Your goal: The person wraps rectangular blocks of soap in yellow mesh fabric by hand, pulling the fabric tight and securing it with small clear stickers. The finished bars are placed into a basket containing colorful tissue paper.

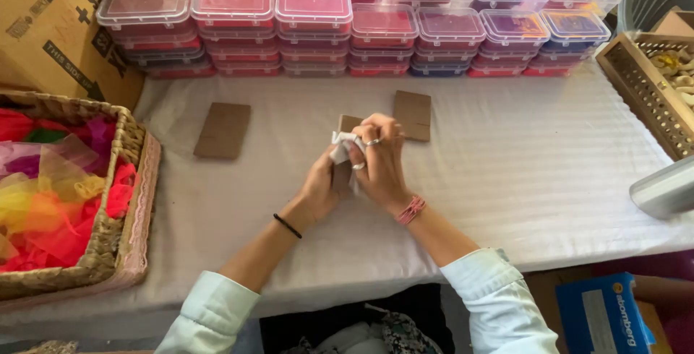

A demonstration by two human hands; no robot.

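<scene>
Fingers [376, 139] of both hands, left hand [323, 184] and right hand [381, 162], pinch a small white cloth [341, 144] tight around a brown card [348, 123], raised off the desk [520, 166] for wrapping grip.

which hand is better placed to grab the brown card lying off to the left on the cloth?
Left, probably. The left hand is on the same side as that brown card, with bare cloth between them. The right hand would have to cross over the left hand. Both now grip a white scrap together.
</scene>
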